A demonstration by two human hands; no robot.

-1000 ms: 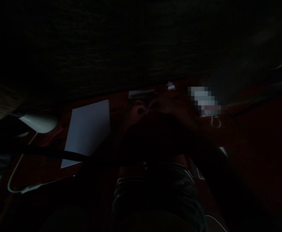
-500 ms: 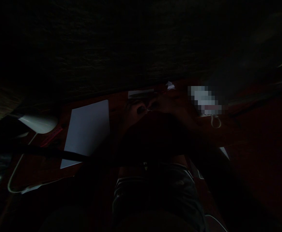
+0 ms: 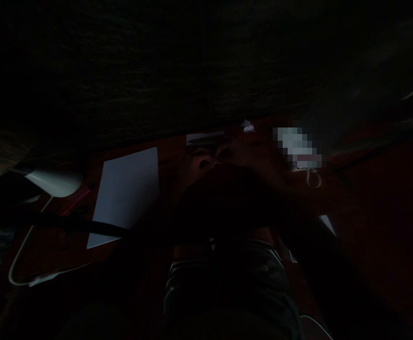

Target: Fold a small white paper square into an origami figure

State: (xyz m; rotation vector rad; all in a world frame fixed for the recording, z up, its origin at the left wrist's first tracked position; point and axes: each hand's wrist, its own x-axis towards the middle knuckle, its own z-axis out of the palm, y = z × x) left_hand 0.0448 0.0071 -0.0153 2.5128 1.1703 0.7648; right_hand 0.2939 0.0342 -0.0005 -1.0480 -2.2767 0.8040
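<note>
The picture is very dark. At the far side of a reddish table (image 3: 173,146), my left hand (image 3: 196,161) and my right hand (image 3: 235,152) come close together with fingers bent. A small pale bit (image 3: 216,163) shows between the fingertips, too dim to name, and both hands appear closed around it. Just beyond them lies a white strip (image 3: 199,135) with a dark, long, pointed thing (image 3: 206,140) across it. A small crumpled white piece (image 3: 248,126), perhaps paper, sits past my right hand.
To the left lies a flat white sheet-like rectangle (image 3: 126,184). A white cone-shaped object (image 3: 57,183) with a pale cord (image 3: 22,250) and a red narrow thing (image 3: 76,200) are further left. At right is a blurred-out white object (image 3: 295,144) with a cord loop (image 3: 313,179).
The view has shifted very slightly. My hands stay together in nearly the same place, with only a small movement of the fingers.
</note>
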